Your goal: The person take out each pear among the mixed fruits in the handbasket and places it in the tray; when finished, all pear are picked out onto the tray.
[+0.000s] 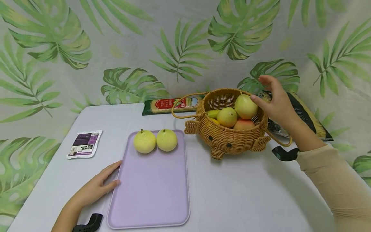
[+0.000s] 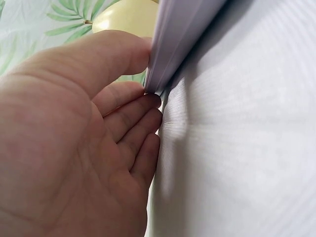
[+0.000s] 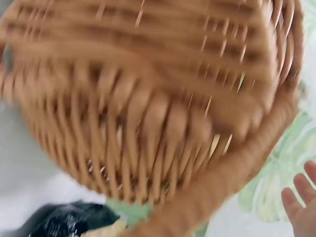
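Note:
My left hand (image 1: pixel 92 190) rests along the left edge of a lilac tray (image 1: pixel 152 193), thumb and fingertips at its rim. In the left wrist view the thumb (image 2: pixel 118 52) lies against the tray's side, the other fingers nearly straight. Two round yellow pears (image 1: pixel 144 141) sit side by side at the tray's far end. Over the right rim of the wicker basket (image 1: pixel 232 140), my right hand (image 1: pixel 275 100) is raised with fingers spread and bent, holding nothing. Its thumb tip overlaps the edge of the topmost pear (image 1: pixel 245 107) in the head view.
In the basket lie another yellow-green fruit (image 1: pixel 227 117), a reddish fruit (image 1: pixel 244 124) and something yellow-green and long (image 1: pixel 213 113). A pasta packet (image 1: pixel 171 105) lies behind it, a dark bag (image 1: pixel 304 112) to its right. A purple-and-white pack (image 1: pixel 85 144) lies left of the tray.

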### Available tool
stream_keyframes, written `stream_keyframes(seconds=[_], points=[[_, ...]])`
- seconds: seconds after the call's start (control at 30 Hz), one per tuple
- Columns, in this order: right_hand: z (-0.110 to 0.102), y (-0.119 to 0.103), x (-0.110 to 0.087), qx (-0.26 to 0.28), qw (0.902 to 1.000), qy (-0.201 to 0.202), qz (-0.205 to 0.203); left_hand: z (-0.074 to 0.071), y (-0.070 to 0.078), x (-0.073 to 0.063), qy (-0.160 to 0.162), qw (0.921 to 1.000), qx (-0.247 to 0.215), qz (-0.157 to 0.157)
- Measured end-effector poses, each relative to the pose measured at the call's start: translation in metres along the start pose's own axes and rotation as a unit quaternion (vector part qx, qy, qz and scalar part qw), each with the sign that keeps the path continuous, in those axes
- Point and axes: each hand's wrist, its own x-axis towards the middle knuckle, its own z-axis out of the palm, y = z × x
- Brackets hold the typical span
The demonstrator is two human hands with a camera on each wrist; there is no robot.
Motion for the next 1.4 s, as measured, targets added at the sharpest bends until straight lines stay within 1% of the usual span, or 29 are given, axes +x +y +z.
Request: stream_keyframes(seconds=[0.1,0.2,0.3,0.47,0.63,0.8,1.03,1.23,1.4], points=[[-0.004,0.007,0.004,0.006,0.9984,-0.043,0.036,0.0,0.0,0.0,0.001,1.0,0.003,0.001],[-0.004,0.011,0.007,0.009,0.9951,-0.076,0.063,-0.001,0.001,0.0,0.002,1.0,0.003,0.002],[-0.002,0.016,0.01,0.005,0.9923,-0.099,0.074,-0.001,0.001,0.0,0.0,1.0,0.0,-0.002],[0.002,0.023,0.014,-0.002,0.9883,-0.126,0.086,0.0,0.001,0.0,-0.002,1.0,-0.002,-0.005],[0.004,0.025,0.014,-0.02,0.9836,-0.145,0.105,0.0,0.001,0.001,-0.001,1.0,-0.002,0.001],[0.006,0.026,0.015,-0.028,0.9809,-0.157,0.112,0.0,0.001,0.0,0.0,1.0,-0.004,0.001],[0.008,0.027,0.014,-0.042,0.9795,-0.165,0.108,0.0,-0.001,0.0,0.003,1.0,-0.004,0.007],[0.01,0.029,0.014,-0.034,0.9786,-0.172,0.108,0.0,-0.001,0.0,0.003,0.9999,-0.004,0.012],[0.011,0.033,0.013,-0.031,0.977,-0.182,0.107,0.0,0.0,0.0,0.001,0.9999,-0.008,0.008]])
